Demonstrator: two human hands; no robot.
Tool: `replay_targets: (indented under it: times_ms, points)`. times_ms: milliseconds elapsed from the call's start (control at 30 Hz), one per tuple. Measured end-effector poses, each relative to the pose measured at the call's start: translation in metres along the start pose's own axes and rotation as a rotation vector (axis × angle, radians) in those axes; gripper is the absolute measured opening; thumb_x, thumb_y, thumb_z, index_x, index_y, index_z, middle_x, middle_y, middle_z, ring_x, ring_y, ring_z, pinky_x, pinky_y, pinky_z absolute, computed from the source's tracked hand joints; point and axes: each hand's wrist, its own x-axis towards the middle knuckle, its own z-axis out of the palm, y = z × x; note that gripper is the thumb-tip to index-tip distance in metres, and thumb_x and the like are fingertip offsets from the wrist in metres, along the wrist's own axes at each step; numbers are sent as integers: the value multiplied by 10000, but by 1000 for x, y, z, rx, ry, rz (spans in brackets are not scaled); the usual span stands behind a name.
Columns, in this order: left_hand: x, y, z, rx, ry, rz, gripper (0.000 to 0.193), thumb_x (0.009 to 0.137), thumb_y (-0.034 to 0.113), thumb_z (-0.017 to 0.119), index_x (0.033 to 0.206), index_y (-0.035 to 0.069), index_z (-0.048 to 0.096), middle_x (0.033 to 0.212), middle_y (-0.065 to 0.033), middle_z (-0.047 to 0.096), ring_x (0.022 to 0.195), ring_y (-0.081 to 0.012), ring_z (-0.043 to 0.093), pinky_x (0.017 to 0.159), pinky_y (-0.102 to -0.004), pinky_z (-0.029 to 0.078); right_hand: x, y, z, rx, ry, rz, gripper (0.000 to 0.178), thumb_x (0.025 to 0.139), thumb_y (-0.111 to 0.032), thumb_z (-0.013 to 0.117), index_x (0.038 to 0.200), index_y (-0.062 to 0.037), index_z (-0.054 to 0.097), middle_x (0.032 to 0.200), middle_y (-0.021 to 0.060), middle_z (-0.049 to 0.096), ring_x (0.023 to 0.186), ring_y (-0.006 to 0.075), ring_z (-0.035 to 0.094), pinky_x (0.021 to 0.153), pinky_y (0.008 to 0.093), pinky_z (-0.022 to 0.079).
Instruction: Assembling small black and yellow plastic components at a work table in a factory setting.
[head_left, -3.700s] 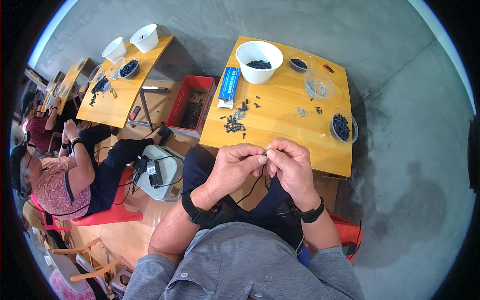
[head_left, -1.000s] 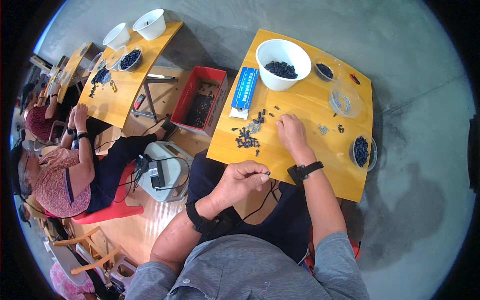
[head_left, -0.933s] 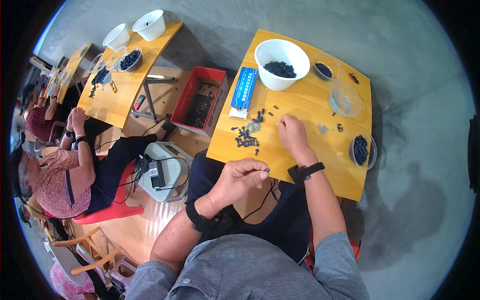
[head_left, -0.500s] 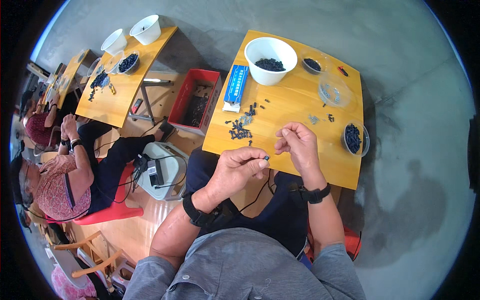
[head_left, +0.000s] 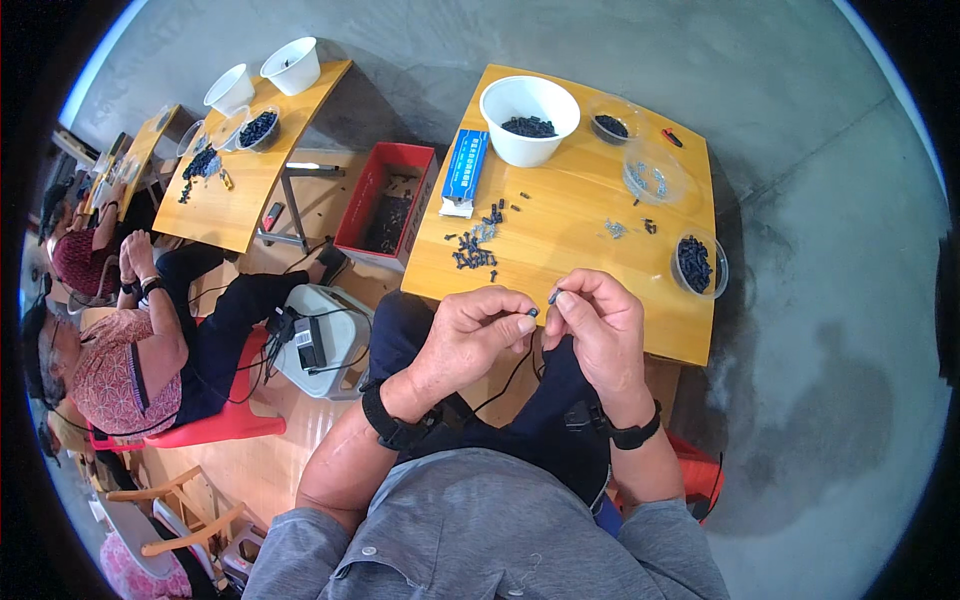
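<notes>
Thumb and forefinger of my left hand [head_left: 470,335] pinch a small black part [head_left: 533,312], its round end showing. Close beside it, my right hand [head_left: 605,335] pinches a small dark piece [head_left: 554,296], too small to name; a narrow gap separates the two. Both hands are above my lap at the table's near edge. Just beyond the left hand, a loose pile of small black parts [head_left: 473,252] lies on the wooden table [head_left: 560,230] with small silvery pieces [head_left: 484,232] among them. Farther right are a little heap of silvery pieces [head_left: 615,229] and a few dark bits [head_left: 650,227].
At the table's back stand a white tub [head_left: 528,140] of black parts and a blue box [head_left: 465,172]. Clear bowls [head_left: 655,180] line the right side, one [head_left: 697,265] with black parts. A red carton [head_left: 385,205] and grey stool [head_left: 325,335] stand left, near a seated person [head_left: 125,365].
My right hand has moved down and toward the left hand, its pinched piece now near the black part. The left hand has hardly moved. The view has shifted slightly.
</notes>
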Motion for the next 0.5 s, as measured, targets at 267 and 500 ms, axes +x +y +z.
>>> replay_targets:
  times_ms: [267, 500]
  points:
    - [0, 5, 1, 27, -25, 20, 81, 872, 15, 609, 920, -44, 637, 791, -29, 601, 687, -83, 575, 621, -213, 466, -6, -2, 2, -141, -29, -111, 115, 905, -15, 556, 998, 17, 615, 756, 41, 610, 629, 84, 591, 563, 213, 512]
    - [2, 4, 0, -8, -37, 3, 76, 871, 13, 608, 912, -43, 640, 797, -32, 605, 691, -82, 573, 622, -214, 467, -4, 2, 4, -139, -40, -146, 109, 893, 16, 557, 986, 43, 608, 863, 70, 599, 665, 88, 596, 565, 215, 519]
